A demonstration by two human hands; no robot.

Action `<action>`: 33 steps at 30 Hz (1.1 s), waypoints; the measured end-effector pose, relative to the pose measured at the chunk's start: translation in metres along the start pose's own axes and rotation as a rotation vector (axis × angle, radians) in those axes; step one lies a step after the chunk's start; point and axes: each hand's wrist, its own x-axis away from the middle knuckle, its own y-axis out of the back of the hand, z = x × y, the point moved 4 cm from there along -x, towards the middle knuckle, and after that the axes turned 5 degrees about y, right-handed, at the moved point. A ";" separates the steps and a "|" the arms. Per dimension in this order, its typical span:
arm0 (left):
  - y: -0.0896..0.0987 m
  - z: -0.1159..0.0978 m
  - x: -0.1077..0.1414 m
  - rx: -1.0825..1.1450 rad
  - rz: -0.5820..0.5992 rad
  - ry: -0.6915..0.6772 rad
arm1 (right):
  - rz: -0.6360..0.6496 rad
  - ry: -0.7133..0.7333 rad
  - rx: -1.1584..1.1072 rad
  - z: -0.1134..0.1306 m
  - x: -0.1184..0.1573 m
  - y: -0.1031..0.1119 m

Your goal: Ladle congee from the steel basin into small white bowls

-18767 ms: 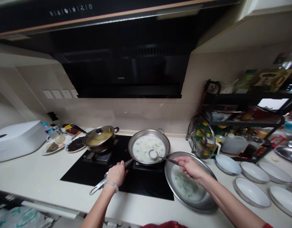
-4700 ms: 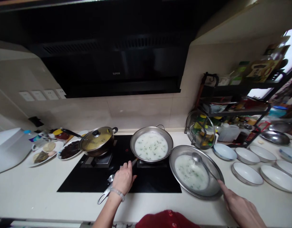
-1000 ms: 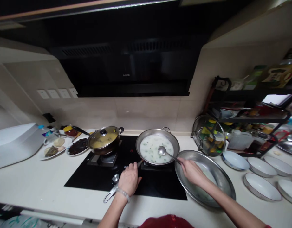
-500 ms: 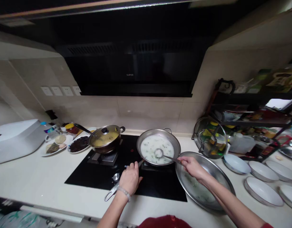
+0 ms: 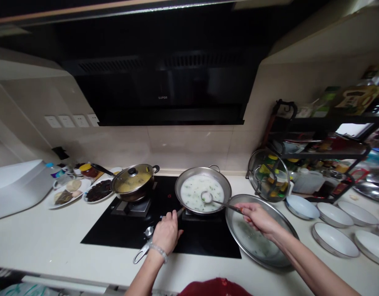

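A steel wok [image 5: 226,186] stands on the right burner, filled with white soup [image 5: 194,190] flecked with green. My left hand [image 5: 167,232] is closed around the wok's long handle [image 5: 141,254], whose metal end sticks out beyond my wrist. In my right hand [image 5: 257,218] is a ladle [image 5: 222,203], gripped by its handle. The ladle's bowl rests in the soup near the wok's centre, holding some of it. Below my right forearm, a large steel basin [image 5: 231,238] stands beside the wok with a whitish, green-flecked liquid in it.
A lidded pan [image 5: 133,181] sits on the left burner of the black cooktop [image 5: 115,230]. Plates of food [image 5: 98,191] lie farther left. At the right are several white bowls [image 5: 335,239], a leaning glass lid [image 5: 268,174] and a shelf rack [image 5: 325,155]. The range hood [image 5: 170,94] hangs above.
My view has shifted slightly to the right. The ladle stays in the soup, and my right hand has moved slightly right relative to the wok. My left hand keeps its hold on the handle.
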 end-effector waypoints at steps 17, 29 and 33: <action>-0.002 0.001 0.000 -0.018 0.004 0.005 | -0.234 0.053 0.094 -0.080 0.062 0.111; -0.003 -0.001 0.001 -0.042 0.008 -0.011 | -0.248 0.268 1.281 -0.164 0.077 0.093; 0.000 -0.002 0.002 -0.030 0.020 0.008 | -0.372 0.197 1.003 -0.146 0.076 0.111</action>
